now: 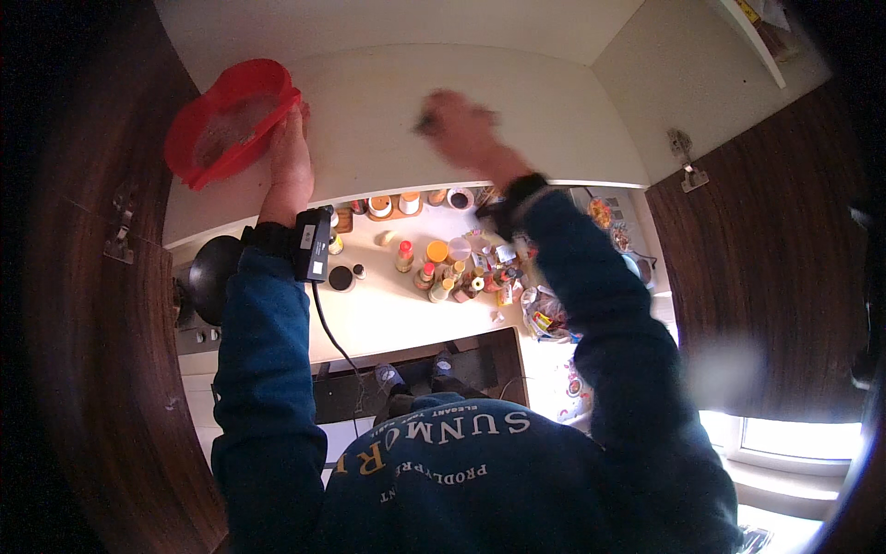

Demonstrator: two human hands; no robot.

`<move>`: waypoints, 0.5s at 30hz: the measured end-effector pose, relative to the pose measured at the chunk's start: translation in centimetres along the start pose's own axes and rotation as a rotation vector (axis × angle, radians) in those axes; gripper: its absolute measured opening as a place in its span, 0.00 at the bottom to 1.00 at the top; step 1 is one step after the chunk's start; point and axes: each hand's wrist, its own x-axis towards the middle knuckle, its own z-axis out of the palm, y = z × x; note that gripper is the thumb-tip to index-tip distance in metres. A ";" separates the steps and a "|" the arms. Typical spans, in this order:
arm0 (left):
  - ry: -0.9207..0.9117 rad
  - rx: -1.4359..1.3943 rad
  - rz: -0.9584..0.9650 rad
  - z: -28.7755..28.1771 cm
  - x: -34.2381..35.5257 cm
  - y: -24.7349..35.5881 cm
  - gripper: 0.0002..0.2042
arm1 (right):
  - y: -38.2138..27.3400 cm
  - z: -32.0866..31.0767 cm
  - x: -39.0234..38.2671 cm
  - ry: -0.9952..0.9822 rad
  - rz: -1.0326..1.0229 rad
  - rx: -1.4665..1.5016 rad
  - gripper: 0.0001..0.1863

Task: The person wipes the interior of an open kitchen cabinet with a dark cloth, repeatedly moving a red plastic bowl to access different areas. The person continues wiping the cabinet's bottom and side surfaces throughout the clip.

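Inside an open wall cupboard, my left hand grips the right rim of a red plastic basin. Foamy water shows in the basin, which stands at the left end of the pale cupboard shelf. Farther right, my right hand is closed and blurred by motion, low over the same shelf. Something dark grey peeks out around its fingers, too smeared to name. Both arms reach up and forward in dark blue sleeves, with a black band at each wrist.
Dark wood-grain doors stand open at left and right, with metal hinges. Below lies a counter holding several sauce bottles, jars and bags. A black pan sits at the left. A cable hangs from my left wrist.
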 end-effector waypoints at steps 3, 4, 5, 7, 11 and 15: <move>-0.028 0.107 -0.040 -0.1 -0.2 0.7 0.24 | -9.8 3.0 2.0 0.027 -0.228 0.112 0.22; -0.046 0.186 -0.033 -0.1 -0.1 0.9 0.24 | -11.0 3.6 2.1 0.212 -0.288 0.052 0.23; -0.062 0.265 -0.009 -0.1 0.0 1.1 0.24 | -10.5 3.8 2.0 0.188 -0.258 0.076 0.23; -0.073 0.110 -0.056 -0.1 0.0 1.4 0.25 | -6.3 3.3 0.6 0.065 -0.286 0.183 0.23; -0.045 0.609 0.114 -0.4 -0.3 1.9 0.25 | 9.7 -0.6 -1.9 -0.067 -0.001 -0.059 0.25; -0.023 0.334 0.056 -0.6 -0.9 2.3 0.26 | 17.4 -3.0 -3.1 -0.236 0.181 0.002 0.32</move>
